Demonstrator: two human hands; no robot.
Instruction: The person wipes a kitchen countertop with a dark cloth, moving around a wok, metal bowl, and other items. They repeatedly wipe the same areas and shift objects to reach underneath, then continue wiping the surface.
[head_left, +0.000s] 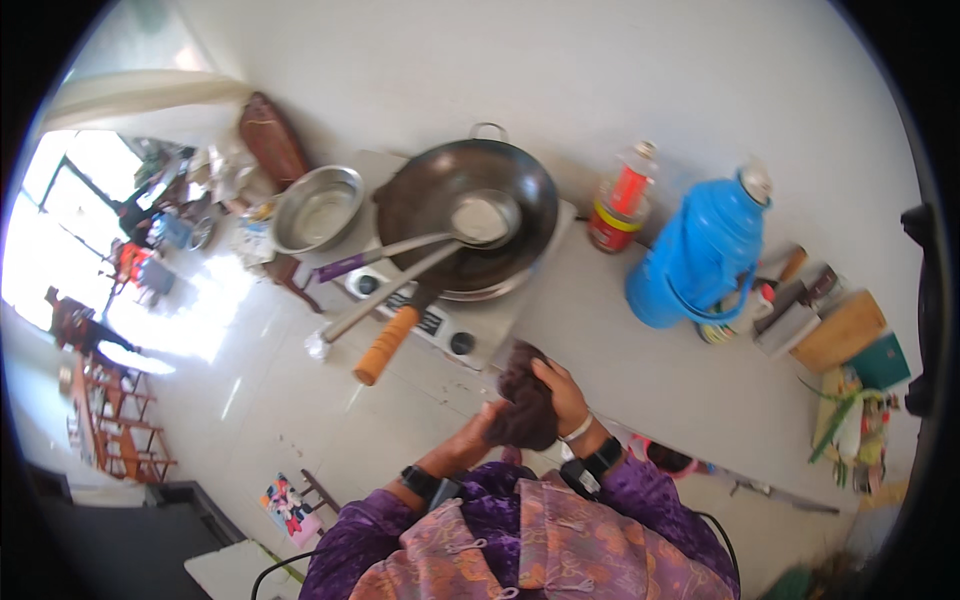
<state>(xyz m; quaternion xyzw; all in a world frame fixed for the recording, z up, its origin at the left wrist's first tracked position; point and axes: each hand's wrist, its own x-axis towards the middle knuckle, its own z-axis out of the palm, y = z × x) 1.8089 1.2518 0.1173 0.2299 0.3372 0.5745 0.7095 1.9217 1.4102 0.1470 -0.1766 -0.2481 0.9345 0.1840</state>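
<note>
My left hand (475, 433) and my right hand (564, 391) both grip a bunched dark brown cloth (525, 409), held in front of my body by the counter's near edge. Beyond it, a wok (420, 187) sits on a cooktop (487, 341) with black knobs. The wok's orange handle (386, 346) points towards me. Inside the wok rests a round ladle or strainer (484, 217). Two long handles lean over the rim, one with a purple grip (341, 268) and one of plain metal (397, 289).
A metal basin (319, 210) stands left of the wok. Right of it are a red-labelled bottle (626, 195), a blue thermos (697, 255), a wooden cutting board (840, 330), knives (806, 281) and green vegetables (847, 435). A person (79, 322) stands far left, near wooden chairs (124, 427).
</note>
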